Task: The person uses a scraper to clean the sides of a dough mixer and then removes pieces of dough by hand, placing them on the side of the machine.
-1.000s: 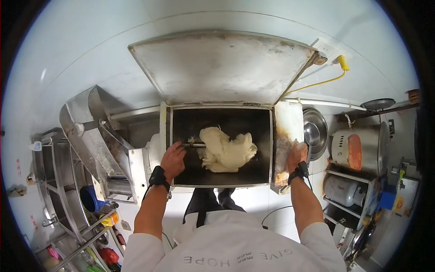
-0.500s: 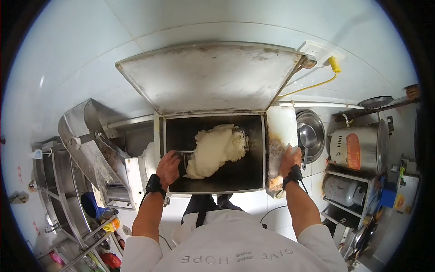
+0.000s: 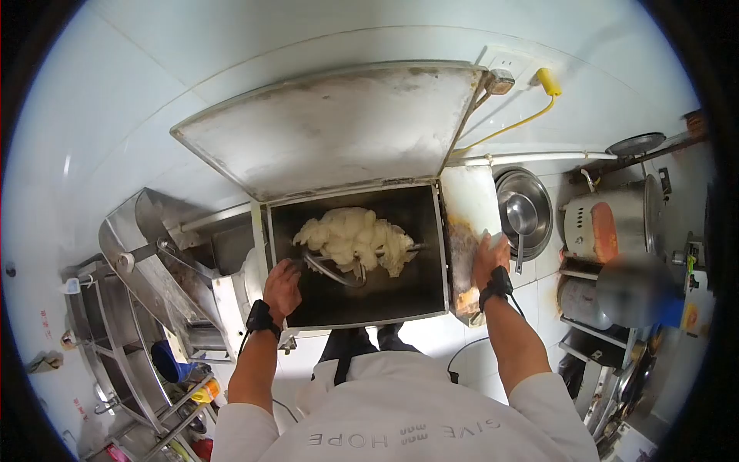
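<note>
A dough mixer's metal trough stands open in front of me. Inside it, a lumpy pale mass of dough hangs on the curved metal mixing bar. My left hand is at the trough's left rim, its fingers curled over the edge, with the dough a little way off. On the right, my right hand rests on the stained side housing, fingers stretched along its outer edge. Both wrists wear dark bands.
Behind the trough, its hinged lid leans up near the wall. A metal chute machine stands at left. Steel bowls with a ladle sit at right, beside a large pot. A blurred dark round shape is before the shelf.
The dough has turned and bunched up, and the curved bar now shows below it. My view has shifted slightly. A blurred round shape has appeared at right. Both hands stay in place.
</note>
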### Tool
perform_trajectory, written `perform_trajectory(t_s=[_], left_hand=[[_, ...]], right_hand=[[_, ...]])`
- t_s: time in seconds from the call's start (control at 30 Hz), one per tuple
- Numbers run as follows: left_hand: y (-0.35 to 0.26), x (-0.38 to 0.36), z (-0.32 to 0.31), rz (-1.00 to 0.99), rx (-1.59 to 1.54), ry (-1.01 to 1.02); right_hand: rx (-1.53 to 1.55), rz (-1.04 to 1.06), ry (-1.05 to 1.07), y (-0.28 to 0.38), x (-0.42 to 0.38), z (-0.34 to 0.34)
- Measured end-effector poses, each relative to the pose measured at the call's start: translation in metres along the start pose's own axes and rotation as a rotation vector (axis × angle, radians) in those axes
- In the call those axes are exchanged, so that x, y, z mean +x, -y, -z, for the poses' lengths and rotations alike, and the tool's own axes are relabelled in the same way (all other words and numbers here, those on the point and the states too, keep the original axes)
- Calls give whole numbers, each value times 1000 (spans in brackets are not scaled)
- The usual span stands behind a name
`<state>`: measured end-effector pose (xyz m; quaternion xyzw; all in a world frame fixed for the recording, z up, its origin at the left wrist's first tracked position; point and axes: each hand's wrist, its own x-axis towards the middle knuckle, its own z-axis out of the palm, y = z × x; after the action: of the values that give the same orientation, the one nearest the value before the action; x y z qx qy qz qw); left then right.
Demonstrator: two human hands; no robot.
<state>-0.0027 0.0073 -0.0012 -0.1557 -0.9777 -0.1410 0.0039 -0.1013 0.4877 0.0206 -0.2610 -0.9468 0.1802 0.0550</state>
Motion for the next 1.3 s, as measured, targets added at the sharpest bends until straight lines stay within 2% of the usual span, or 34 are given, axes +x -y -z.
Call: perform_trajectory(t_s=[0.57, 0.8, 1.0, 1.17, 1.3], left_hand=[[-7, 3, 9, 19, 10, 19], [-1, 1, 3, -13, 12, 38], [1, -2, 1, -31, -2, 9], [1, -5, -2, 30, 95, 107], [0, -3, -2, 31, 41, 84]], right_hand=[[-70, 14, -39, -3, 1, -6], [-84, -1, 7, -1, 2, -4], [-87, 45, -82, -7, 1, -11], [-41, 60, -72, -7, 2, -8], [-54, 40, -45, -8, 3, -10]])
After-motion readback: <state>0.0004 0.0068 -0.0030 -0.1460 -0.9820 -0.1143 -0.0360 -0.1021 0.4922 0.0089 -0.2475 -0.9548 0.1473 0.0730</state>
